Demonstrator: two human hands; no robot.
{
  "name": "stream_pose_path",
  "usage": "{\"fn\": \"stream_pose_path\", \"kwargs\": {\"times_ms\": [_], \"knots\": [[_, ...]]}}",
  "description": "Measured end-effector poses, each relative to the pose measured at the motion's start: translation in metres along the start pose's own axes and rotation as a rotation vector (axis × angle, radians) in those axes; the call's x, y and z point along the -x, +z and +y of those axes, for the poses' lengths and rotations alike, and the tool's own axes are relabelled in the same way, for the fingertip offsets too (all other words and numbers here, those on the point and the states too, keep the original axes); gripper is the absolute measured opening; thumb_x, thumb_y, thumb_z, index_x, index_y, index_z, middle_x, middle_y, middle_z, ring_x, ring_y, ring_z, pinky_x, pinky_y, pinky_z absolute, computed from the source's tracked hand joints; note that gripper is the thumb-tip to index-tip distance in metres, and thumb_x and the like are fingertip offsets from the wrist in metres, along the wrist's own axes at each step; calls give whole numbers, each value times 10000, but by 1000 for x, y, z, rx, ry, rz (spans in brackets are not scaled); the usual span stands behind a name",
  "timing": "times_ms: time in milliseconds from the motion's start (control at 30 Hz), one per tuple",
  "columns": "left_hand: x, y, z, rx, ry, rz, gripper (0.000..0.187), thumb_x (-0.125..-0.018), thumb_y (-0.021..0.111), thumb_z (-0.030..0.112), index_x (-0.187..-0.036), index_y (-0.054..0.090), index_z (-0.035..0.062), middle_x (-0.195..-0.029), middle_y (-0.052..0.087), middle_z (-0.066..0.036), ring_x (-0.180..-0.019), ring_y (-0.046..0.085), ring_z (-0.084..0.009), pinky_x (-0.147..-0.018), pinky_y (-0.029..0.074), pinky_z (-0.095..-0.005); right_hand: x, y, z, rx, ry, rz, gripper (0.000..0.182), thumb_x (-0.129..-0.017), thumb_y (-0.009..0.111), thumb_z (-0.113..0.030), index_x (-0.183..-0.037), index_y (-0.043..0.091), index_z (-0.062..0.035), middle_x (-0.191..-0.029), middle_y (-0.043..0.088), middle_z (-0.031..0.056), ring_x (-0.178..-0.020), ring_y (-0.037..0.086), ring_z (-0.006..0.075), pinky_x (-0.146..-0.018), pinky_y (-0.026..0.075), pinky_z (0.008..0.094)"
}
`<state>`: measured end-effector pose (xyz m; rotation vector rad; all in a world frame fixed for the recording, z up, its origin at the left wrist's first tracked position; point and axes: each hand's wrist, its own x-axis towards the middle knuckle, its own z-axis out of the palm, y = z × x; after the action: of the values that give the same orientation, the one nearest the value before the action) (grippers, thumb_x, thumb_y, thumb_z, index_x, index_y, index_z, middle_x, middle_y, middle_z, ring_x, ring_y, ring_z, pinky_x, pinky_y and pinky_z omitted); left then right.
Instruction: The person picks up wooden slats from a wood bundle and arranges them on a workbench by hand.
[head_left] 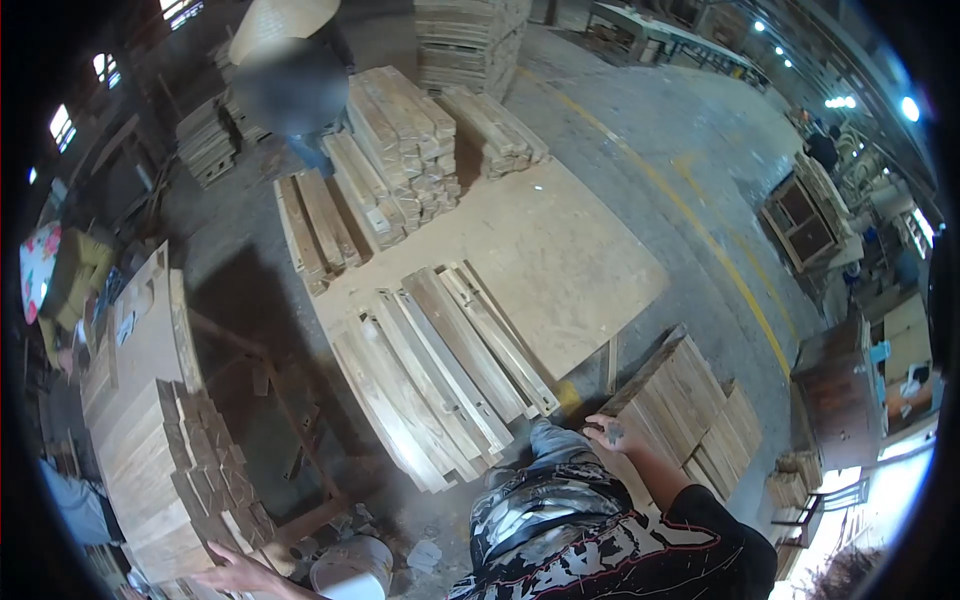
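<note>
At the lower left, my left hand (238, 573) lies with fingers stretched out at the near end of a stack of wooden boards (135, 470). My right hand (610, 434) hangs beside my hip, overlapping the edge of stacked wooden panels (670, 395). Its fingers are curled, and a small grey patch shows at them; I cannot tell what it is. In front of me, several long wooden rails (425, 375) lie side by side on a large plywood sheet (590, 265). Some rails have slots cut near their ends.
Taller piles of wooden pieces (395, 140) stand at the sheet's far side, near a person in a conical hat (285, 20). A white bucket (352, 568) sits by my left arm. Yellow lines (690, 225) mark the floor; a wooden cabinet (835, 390) stands at right.
</note>
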<state>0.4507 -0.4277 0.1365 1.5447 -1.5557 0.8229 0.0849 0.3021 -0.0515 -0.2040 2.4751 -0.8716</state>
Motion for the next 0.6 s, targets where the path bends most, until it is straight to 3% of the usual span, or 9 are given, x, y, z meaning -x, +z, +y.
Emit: {"fn": "stream_pose_path", "kwargs": {"times_ms": [67,200,300,400,500,600], "knots": [[-7,-76,84,205,50,15,692,-959,679,355,-1419,430,-98,-1392,512,-281,-1275,524,-418,-1095,432,-457,9,0,2,-2,60,-1,497,-907,713,-361,-1251,637,-10,-1127,712,201,-1044,701,297,-912,542,381],[58,-113,183,709,183,-202,576,-993,635,176,-1450,393,-78,-1440,462,-250,-1319,484,-369,-1104,409,-462,23,-5,36,11,177,-39,511,-911,682,-399,-1260,639,-27,-1160,701,207,-1080,687,304,-941,528,402],[114,-139,244,1011,162,-520,605,-989,640,167,-1491,368,-31,-1436,462,-205,-1268,495,-325,-1081,381,-433,42,-25,37,39,298,-129,568,-907,655,-473,-1289,634,-53,-1192,682,235,-1130,662,315,-972,509,421],[156,-176,294,1143,109,-739,615,-976,645,148,-1510,371,16,-1444,460,-179,-1252,506,-309,-1060,392,-422,61,-27,80,-76,469,-62,580,-894,670,-481,-1301,637,-69,-1186,685,234,-1128,659,333,-971,509,422],[186,-210,338,1151,172,-925,634,-945,658,123,-1490,368,-22,-1390,458,-226,-1271,480,-352,-1091,368,-442,67,-19,155,-83,461,-70,580,-913,683,-456,-1303,625,-30,-1039,728,192,-918,714,282,-840,552,401],[221,-230,378,1100,236,-1053,617,-940,669,157,-1461,400,-33,-1377,455,-253,-1248,487,-392,-1085,380,-456,56,-26,202,-94,527,-146,586,-919,680,-441,-1317,609,-16,-1014,731,177,-876,716,251,-797,560,387]]}}
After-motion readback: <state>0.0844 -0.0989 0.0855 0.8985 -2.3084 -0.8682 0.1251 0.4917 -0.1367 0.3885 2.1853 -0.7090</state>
